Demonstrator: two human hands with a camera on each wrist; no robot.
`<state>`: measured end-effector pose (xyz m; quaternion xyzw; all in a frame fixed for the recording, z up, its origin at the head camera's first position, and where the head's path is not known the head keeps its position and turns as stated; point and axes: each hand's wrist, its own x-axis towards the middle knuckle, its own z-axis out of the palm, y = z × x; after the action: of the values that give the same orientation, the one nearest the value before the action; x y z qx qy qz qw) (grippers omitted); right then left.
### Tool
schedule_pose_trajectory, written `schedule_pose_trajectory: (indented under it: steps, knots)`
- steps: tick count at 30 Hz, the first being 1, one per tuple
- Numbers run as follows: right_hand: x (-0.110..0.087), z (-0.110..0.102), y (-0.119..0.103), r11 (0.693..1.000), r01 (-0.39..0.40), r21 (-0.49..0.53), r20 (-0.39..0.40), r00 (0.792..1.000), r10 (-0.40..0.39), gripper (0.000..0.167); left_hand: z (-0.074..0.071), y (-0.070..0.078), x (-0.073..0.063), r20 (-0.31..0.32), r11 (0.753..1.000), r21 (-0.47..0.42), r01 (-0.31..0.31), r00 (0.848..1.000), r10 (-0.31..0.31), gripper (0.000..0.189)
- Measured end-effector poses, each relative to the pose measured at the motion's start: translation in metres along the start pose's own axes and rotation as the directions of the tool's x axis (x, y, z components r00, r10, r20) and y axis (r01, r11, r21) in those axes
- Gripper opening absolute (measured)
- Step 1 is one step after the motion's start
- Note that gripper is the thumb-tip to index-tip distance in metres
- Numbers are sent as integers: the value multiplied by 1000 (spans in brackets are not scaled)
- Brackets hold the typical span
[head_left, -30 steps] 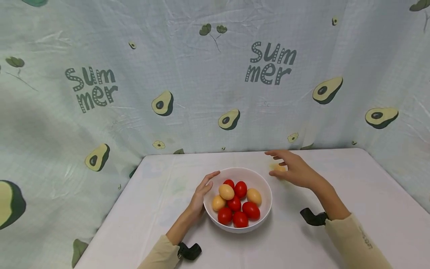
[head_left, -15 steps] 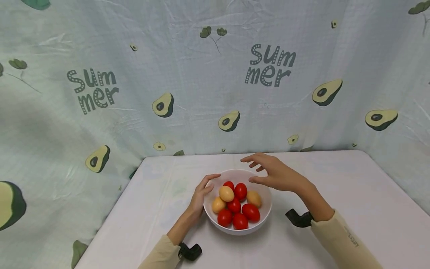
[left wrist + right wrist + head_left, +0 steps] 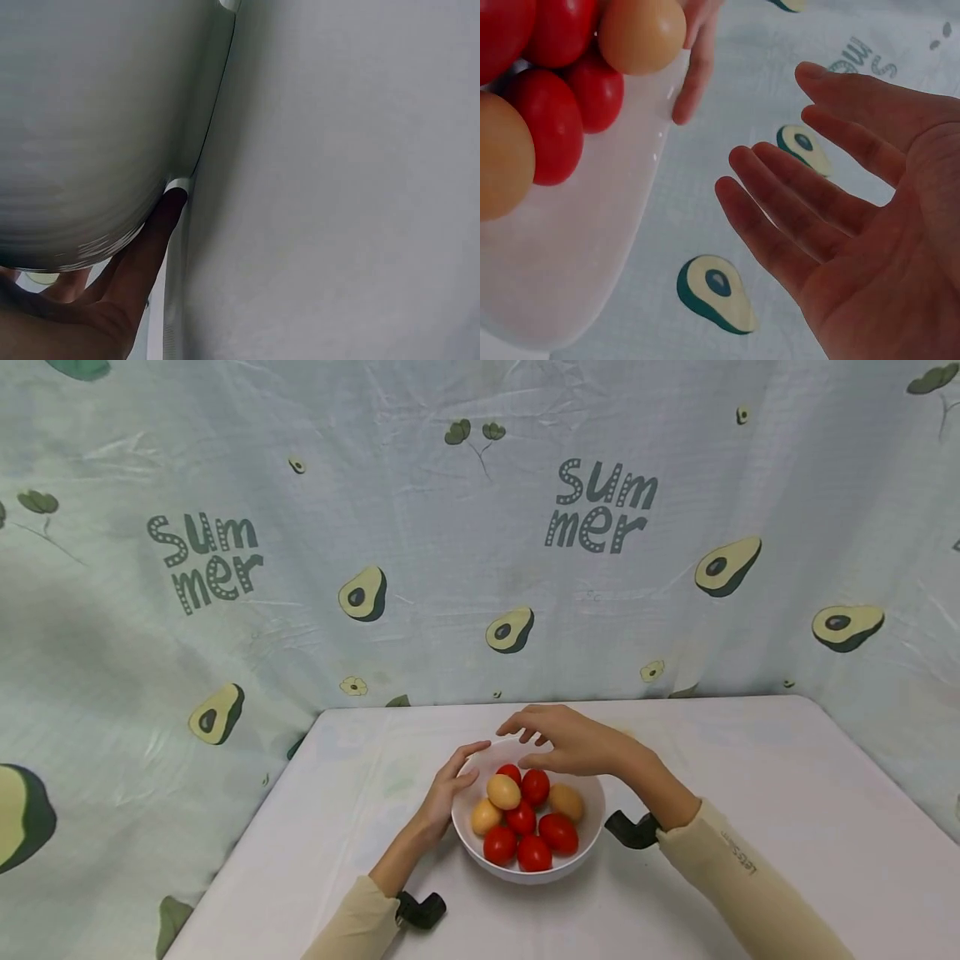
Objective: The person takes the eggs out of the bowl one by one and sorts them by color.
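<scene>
A white bowl (image 3: 592,843) stands on the table, filled with several smooth egg-shaped pieces, some red (image 3: 536,853) and some tan (image 3: 504,792). My left hand (image 3: 444,797) grips the bowl's left side, its thumb at the rim. In the left wrist view one finger (image 3: 154,244) reaches the foot of the bowl. Above the bowl's far right part hovers my right hand (image 3: 566,739), fingers spread and slightly bent. Nothing lies in its palm (image 3: 900,277) in the right wrist view, where it is apart from the bowl wall.
The table (image 3: 750,827) has a pale cover. Behind it hangs a curtain (image 3: 420,510) printed with avocados and lettering. A black device (image 3: 633,829) is strapped at my right wrist, another device (image 3: 422,910) at my left.
My right hand has moved left, from beside the bowl on the far right to above it. The left hand and the bowl have stayed in place, and the pieces look unmoved.
</scene>
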<state>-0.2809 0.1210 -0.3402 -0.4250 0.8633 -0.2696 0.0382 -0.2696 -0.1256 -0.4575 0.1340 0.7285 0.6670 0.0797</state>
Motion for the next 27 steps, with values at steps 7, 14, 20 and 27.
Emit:
schedule_pose_trajectory:
  steps: [7,14,20,27]
  knots:
    - [12,6,-6,999,-40,15,97,995,38,41,-5,0,1,50,1000,7,6,999,-6,49]
    - [17,13,0,998,-62,9,151,987,60,41,-7,1,1,104,997,72,8,995,-15,51]
    - [21,16,5,997,-72,23,182,981,67,39,-10,3,2,119,993,113,-30,993,16,56]
    - [26,22,4,991,-124,48,240,965,109,43,-12,0,2,150,996,87,-26,989,12,53]
